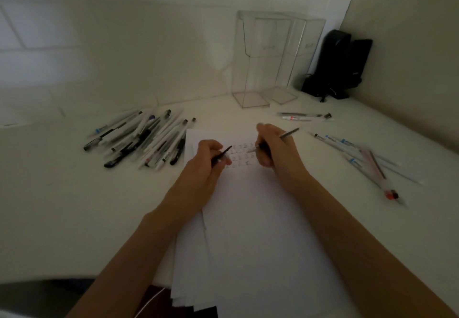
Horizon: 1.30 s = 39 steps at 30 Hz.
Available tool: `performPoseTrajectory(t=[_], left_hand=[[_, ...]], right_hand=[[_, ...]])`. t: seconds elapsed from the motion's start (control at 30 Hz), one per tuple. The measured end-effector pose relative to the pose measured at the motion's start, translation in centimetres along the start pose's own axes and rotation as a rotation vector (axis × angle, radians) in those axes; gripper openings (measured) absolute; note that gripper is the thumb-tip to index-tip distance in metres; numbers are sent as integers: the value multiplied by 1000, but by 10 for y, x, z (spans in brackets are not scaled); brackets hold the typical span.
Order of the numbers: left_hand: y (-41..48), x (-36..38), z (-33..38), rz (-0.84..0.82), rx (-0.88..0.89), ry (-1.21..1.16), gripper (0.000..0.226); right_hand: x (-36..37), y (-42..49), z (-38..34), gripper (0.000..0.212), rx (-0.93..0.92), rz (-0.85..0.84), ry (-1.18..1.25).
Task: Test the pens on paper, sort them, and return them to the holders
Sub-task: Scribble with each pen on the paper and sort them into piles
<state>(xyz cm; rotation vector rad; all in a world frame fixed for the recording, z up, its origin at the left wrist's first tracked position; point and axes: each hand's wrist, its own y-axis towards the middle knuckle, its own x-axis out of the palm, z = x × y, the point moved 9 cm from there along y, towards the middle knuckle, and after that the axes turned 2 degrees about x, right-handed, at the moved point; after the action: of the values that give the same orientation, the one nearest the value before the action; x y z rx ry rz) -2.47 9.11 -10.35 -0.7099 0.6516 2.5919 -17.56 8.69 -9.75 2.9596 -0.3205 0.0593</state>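
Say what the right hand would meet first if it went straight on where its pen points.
Probably the left hand, which pinches a short dark piece, perhaps a cap. The right hand holds its pen low over the paper, so its tip may touch that first; depth is unclear.

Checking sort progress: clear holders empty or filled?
Empty. Both clear holders stand upright, with nothing visible through their sides; the pens lie in piles on the table.

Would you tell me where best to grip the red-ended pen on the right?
Pinch the red-ended pen from above near its red end, at the near side: that end juts clear of the white pens it lies across.
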Motion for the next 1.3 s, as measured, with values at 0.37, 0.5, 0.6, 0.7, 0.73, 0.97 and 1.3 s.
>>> performPoseTrajectory(t=[0.37,0.5,0.6,0.7,0.73,0.97,1.3], left_hand=[[-1,-10,7,63,43,23,13],[-3,-4,13,20,99,71,11],[-4,0,18,-1,125,39,10],[-4,0,21,-2,160,65,7],[-4,-1,21,5,170,73,6],[-9,-1,19,16,219,142,25],[-7,-43,1,379,39,129,7]], right_hand=[[20,-12,-8,35,-5,-117,-8],[25,-15,-10,41,-11,-94,-122],[27,-16,-15,45,-34,-82,-99],[27,-17,-16,60,14,-90,-3],[26,-17,-16,61,18,-79,-6],[30,-19,-7,45,6,-33,-7],[25,-12,-8,57,15,-122,-241]])
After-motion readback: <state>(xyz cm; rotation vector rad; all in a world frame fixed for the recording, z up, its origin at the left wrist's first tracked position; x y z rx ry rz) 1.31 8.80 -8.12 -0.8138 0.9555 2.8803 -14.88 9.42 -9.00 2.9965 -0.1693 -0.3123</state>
